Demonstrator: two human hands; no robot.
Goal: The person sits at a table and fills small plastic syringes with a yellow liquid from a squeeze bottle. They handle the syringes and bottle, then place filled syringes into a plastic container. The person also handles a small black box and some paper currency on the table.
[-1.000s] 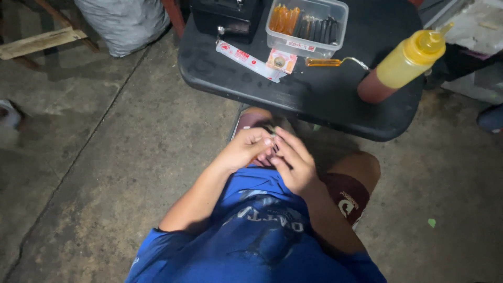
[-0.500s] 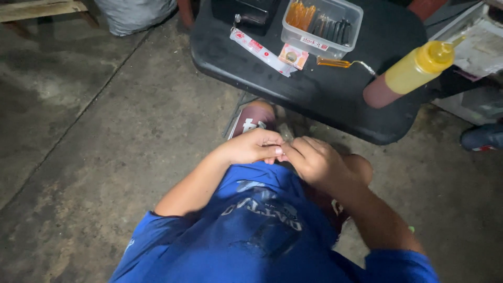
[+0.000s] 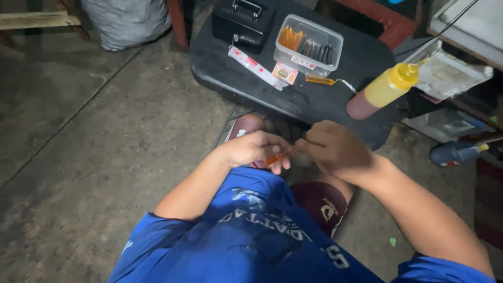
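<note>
My left hand (image 3: 257, 149) and my right hand (image 3: 335, 149) meet above my lap, just in front of a low black table (image 3: 335, 105). Between the fingers of my left hand sits a small orange tool (image 3: 276, 158) with a thin shaft. My right hand's fingertips are closed at its far end; what they pinch there is too small to make out. I wear a blue shirt and dark red shorts.
On the table: a clear plastic box (image 3: 309, 44) of orange and dark parts, a black case (image 3: 243, 18), a red-and-white packet (image 3: 257, 67), an orange-handled tool (image 3: 327, 81), a yellow squeeze bottle (image 3: 385, 90). A grey sack (image 3: 126, 21) stands back left, concrete floor left.
My hands have drawn slightly apart and the orange tool now shows between them. The view has tilted so the table sits more centred.
</note>
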